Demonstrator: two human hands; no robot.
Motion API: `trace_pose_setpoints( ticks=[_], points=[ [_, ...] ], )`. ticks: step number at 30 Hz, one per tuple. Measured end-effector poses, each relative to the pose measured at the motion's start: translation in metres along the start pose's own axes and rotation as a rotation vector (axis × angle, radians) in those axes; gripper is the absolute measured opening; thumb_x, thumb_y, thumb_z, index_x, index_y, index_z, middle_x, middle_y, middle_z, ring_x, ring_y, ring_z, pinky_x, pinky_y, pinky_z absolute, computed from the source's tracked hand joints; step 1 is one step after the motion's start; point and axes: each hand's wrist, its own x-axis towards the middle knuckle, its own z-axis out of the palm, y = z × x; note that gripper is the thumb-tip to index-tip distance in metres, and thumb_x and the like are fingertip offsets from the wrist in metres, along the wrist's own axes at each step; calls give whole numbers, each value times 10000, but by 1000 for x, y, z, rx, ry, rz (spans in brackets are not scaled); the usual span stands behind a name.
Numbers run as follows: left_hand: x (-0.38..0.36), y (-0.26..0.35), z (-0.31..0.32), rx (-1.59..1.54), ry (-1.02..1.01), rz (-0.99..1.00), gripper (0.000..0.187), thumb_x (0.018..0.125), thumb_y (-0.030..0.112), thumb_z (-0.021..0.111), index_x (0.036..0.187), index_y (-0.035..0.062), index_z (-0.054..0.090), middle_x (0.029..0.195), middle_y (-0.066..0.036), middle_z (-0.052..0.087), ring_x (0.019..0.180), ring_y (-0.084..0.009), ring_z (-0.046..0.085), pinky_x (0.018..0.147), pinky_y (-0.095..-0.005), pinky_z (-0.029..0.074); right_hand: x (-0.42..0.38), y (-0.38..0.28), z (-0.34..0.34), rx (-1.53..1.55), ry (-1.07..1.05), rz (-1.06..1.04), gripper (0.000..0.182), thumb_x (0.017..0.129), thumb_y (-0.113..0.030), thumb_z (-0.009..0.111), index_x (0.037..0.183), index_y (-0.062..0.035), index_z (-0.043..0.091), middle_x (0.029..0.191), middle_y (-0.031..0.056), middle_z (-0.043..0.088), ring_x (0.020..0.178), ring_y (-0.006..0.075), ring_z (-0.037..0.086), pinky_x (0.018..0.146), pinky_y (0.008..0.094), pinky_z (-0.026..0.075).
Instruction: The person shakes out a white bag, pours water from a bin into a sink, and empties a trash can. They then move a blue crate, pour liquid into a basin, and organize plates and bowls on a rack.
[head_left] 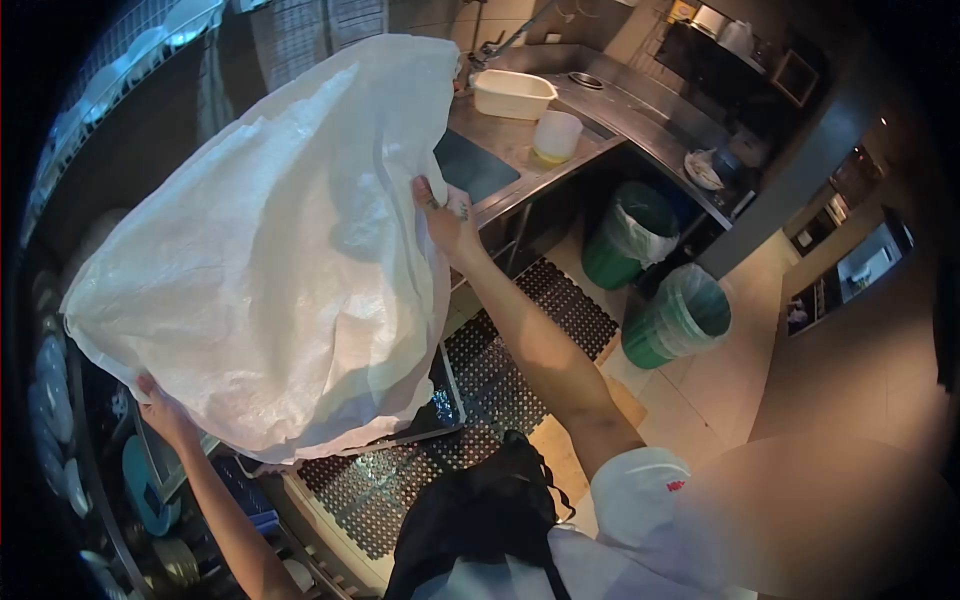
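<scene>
Black cloth (480,520) at our waist lies nearest us, and just past it we hold up a big white sack (270,240), spread wide above the perforated floor mat (525,350). Our hands are well apart, each clamped on the sack: the left hand (168,418) at its lower corner, the right hand (452,225) on its far side edge. We would do well to grip deep enough that the slick-looking film cannot slip, pull evenly from both sides so the creases open, and lift the sagging lower edge clear of the mat. Beyond, it seems wise to swing wide of the steel desk (485,128) with its cream tub (512,97), and of the lined green bins (608,250)
</scene>
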Motion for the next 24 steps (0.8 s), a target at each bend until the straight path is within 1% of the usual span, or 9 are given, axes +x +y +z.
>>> trace_pose_setpoints(
  ticks=[5,8,15,17,20,21,22,23,24],
  points=[
    [23,31,56,2,-87,-33,458,872,353,465,1083,-54,475,1024,-99,548,884,-160,525,756,-272,418,20,-33,-54,-4,80,173,430,824,-401,535,887,21,592,773,29,583,714,95,478,655,253,400],
    [25,68,119,55,-91,-43,488,861,377,475,1089,-55,479,1018,-110,555,873,-174,536,753,-282,425,51,-40,-99,41,193,73,468,813,-438,531,904,17,592,790,57,590,729,116,503,657,265,408],
    [0,169,323,303,-53,112,598,826,467,483,1082,-73,493,994,-134,571,850,-196,553,760,-288,423,169,-53,-289,10,357,93,584,781,-500,532,947,59,562,881,127,602,811,192,561,706,328,449],
    [-9,177,387,403,-46,103,606,826,477,476,1074,-76,502,986,-141,574,847,-195,556,760,-287,422,191,-78,-345,121,312,-45,595,771,-503,543,971,58,556,904,135,597,839,207,557,728,327,450],
    [-30,189,476,365,-193,391,602,841,473,440,1108,-64,491,1028,-153,567,882,-211,548,801,-293,401,238,-110,-403,-46,646,-8,584,774,-467,562,1014,65,532,914,122,591,780,177,567,675,296,466],
    [-43,193,508,404,-176,388,601,853,479,408,1127,-51,482,1066,-156,555,917,-216,535,831,-298,384,246,-121,-426,-105,607,-49,623,777,-484,539,1095,44,451,1014,126,522,882,196,502,744,303,420],
    [-27,177,531,465,-185,627,595,857,470,405,1143,-48,470,1061,-163,554,926,-206,528,830,-294,382,254,-132,-448,-163,570,-92,673,780,-501,517,1176,23,369,1114,131,454,984,216,438,813,311,373],
    [-77,198,572,262,-179,424,584,863,458,403,1150,-47,464,1072,-168,546,934,-203,521,830,-290,380,274,-130,-499,-172,325,-212,821,761,-577,479,1319,-30,229,1319,150,322,1218,264,302,978,337,268],
    [-58,185,596,317,-212,616,580,870,446,394,1162,-51,450,1078,-168,541,934,-208,519,829,-289,381,294,-134,-515,-280,561,-151,812,765,-583,466,1279,17,282,1236,181,402,1171,274,355,957,353,289]
  ],
)
